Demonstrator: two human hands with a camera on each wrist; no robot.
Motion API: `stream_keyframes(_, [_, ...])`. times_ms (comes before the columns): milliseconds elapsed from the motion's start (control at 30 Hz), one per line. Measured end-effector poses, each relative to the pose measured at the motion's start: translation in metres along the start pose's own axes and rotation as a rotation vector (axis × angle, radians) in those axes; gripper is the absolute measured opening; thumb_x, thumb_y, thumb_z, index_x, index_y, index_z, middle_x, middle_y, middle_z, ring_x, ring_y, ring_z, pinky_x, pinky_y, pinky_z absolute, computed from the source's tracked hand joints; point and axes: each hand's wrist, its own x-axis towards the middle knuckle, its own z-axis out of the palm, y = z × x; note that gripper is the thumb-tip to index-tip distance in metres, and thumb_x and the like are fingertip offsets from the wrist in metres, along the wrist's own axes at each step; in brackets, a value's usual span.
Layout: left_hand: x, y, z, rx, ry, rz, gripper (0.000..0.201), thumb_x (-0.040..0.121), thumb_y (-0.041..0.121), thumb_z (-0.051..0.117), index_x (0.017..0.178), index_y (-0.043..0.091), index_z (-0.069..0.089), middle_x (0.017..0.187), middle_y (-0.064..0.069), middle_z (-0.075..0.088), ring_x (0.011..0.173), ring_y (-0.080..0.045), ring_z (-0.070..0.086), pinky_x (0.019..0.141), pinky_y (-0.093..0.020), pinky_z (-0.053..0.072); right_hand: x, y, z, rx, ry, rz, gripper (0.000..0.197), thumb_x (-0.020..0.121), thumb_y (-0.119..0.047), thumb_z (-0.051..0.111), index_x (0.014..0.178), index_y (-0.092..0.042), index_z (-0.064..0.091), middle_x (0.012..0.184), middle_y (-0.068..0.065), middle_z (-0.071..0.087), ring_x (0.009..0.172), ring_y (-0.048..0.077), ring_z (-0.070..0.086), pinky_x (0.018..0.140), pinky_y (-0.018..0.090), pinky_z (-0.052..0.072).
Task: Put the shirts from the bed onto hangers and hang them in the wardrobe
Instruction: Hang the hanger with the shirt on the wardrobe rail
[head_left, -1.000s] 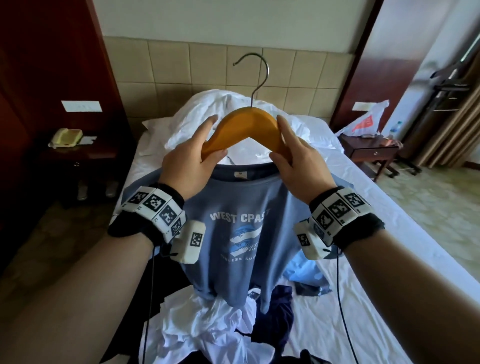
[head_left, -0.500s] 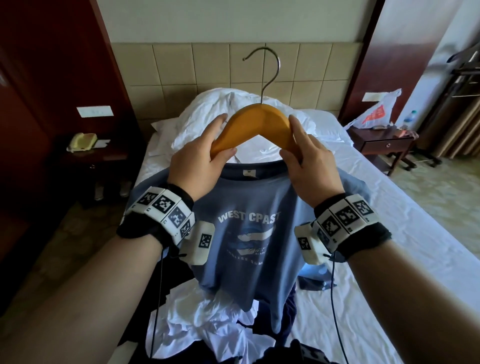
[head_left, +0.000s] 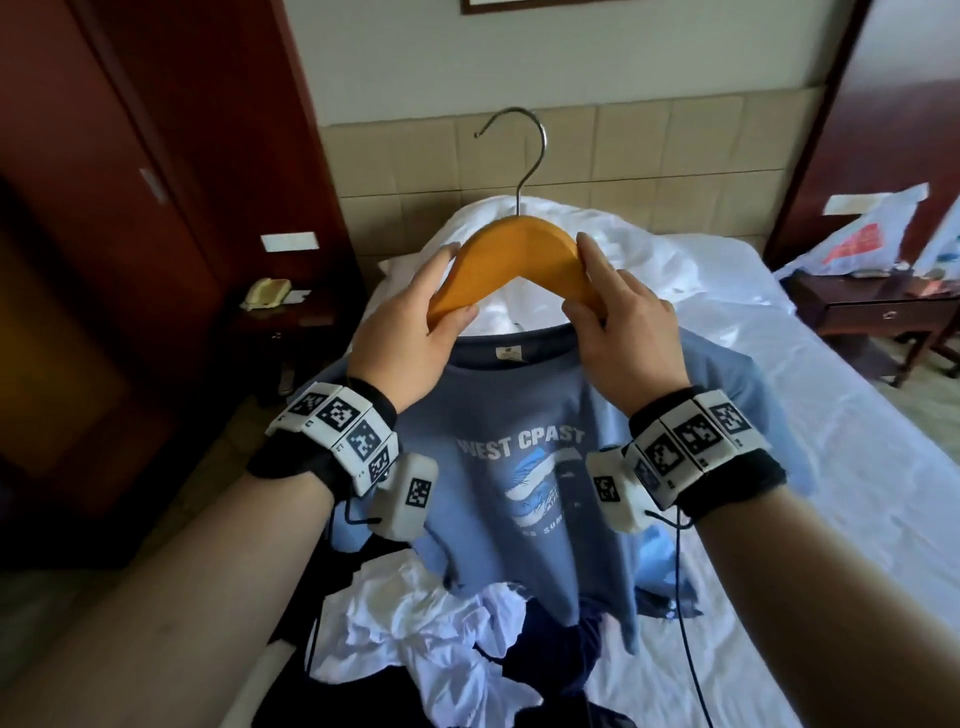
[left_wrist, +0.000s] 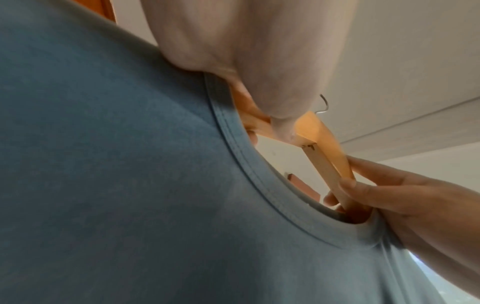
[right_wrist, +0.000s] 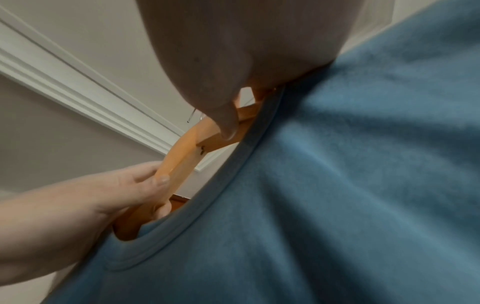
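Nearest, a heap of crumpled white and dark shirts (head_left: 415, 639) lies on the white-sheeted bed (head_left: 857, 519); count indeterminate. One soft, light blue cotton T-shirt (head_left: 524, 467) hangs above it, collar around one rigid orange wooden hanger (head_left: 511, 254). Left hand (head_left: 410, 348) and right hand (head_left: 623, 338) each close their grip on a hanger arm; carry by the wood.

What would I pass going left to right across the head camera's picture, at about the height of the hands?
Telephone → left hand → wooden hanger → right hand → nightstand with a plastic bag on it.
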Motion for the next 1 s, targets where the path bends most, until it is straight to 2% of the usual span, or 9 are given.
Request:
stream_keyframes(100, [-0.019,-0.012,-0.026,0.091,0.041,-0.094,0.059,0.094,0.036,0.059,0.148,0.03,0.035,0.13,-0.004,0.06,0.114,-0.029,0.057,0.088,-0.036,0.047,0.002,-0.017,0.023,0.073,-0.062,-0.053,0.061,0.095,-0.023,0.052,0.151,-0.027,0.029,0.116,0.011,0.061,0.105,0.034,0.056,0.093,0.047,0.037])
stream_keyframes(200, [-0.043,-0.026,-0.063,0.187,0.111,-0.16,0.057,0.095,0.035,0.057,0.147,0.029,0.035,0.129,-0.004,0.062,0.114,-0.03,0.058,0.089,-0.038,0.046,0.004,-0.051,0.05,0.178,-0.126,-0.12,0.06,0.096,-0.023,0.052,0.151,-0.026,0.029,0.119,0.011,0.061,0.108,0.034,0.055,0.093,0.046,0.036])
stream_keyframes(267, [-0.061,-0.037,-0.089,0.253,0.161,-0.201,0.057,0.096,0.037,0.055,0.148,0.028,0.034,0.129,-0.003,0.062,0.113,-0.03,0.059,0.087,-0.038,0.047,0.004,-0.078,0.069,0.27,-0.159,-0.173,0.06,0.094,-0.026,0.05,0.15,-0.025,0.031,0.117,0.012,0.062,0.106,0.034,0.056,0.094,0.049,0.039])
stream_keyframes(400, [-0.098,-0.063,-0.142,0.347,0.262,-0.297,0.058,0.096,0.038,0.054,0.149,0.028,0.031,0.134,0.0,0.058,0.115,-0.025,0.057,0.085,-0.032,0.043,0.0,-0.134,0.109,0.391,-0.212,-0.305,0.062,0.09,-0.03,0.048,0.149,-0.022,0.034,0.118,0.012,0.062,0.106,0.035,0.057,0.091,0.057,0.043])
stream_keyframes(500, [-0.131,-0.084,-0.182,0.367,0.314,-0.372,0.058,0.096,0.038,0.055,0.149,0.03,0.031,0.131,0.0,0.06,0.114,-0.026,0.058,0.087,-0.039,0.047,-0.014,-0.178,0.14,0.439,-0.246,-0.396,0.062,0.089,-0.027,0.049,0.148,-0.018,0.036,0.116,0.014,0.062,0.101,0.036,0.056,0.086,0.056,0.045])
stream_keyframes(567, [-0.152,-0.1,-0.208,0.381,0.323,-0.428,0.059,0.096,0.038,0.055,0.149,0.032,0.029,0.132,0.0,0.059,0.115,-0.026,0.057,0.086,-0.036,0.044,-0.027,-0.205,0.16,0.449,-0.272,-0.438,0.063,0.089,-0.028,0.05,0.149,-0.017,0.035,0.115,0.013,0.061,0.099,0.036,0.057,0.086,0.053,0.046])
stream_keyframes(700, [-0.194,-0.145,-0.263,0.405,0.339,-0.481,0.061,0.096,0.039,0.055,0.15,0.034,0.027,0.131,-0.001,0.059,0.114,-0.026,0.056,0.081,-0.031,0.038,-0.057,-0.267,0.208,0.504,-0.353,-0.465,0.064,0.091,-0.028,0.05,0.151,-0.02,0.028,0.115,0.008,0.058,0.098,0.029,0.054,0.088,0.053,0.044])
stream_keyframes(867, [-0.249,-0.217,-0.328,0.382,0.339,-0.538,0.063,0.094,0.041,0.056,0.149,0.037,0.027,0.118,0.0,0.063,0.101,-0.02,0.059,0.078,-0.028,0.039,-0.092,-0.353,0.269,0.584,-0.428,-0.42,0.061,0.09,-0.03,0.049,0.149,-0.022,0.033,0.111,0.002,0.057,0.1,0.025,0.054,0.089,0.053,0.045])
stream_keyframes(1000, [-0.297,-0.271,-0.378,0.363,0.356,-0.594,0.06,0.095,0.039,0.056,0.148,0.033,0.03,0.119,0.001,0.062,0.099,-0.015,0.056,0.079,-0.028,0.041,-0.118,-0.424,0.32,0.624,-0.5,-0.424,0.059,0.092,-0.022,0.058,0.147,-0.021,0.038,0.104,-0.003,0.056,0.098,0.019,0.054,0.091,0.05,0.045])
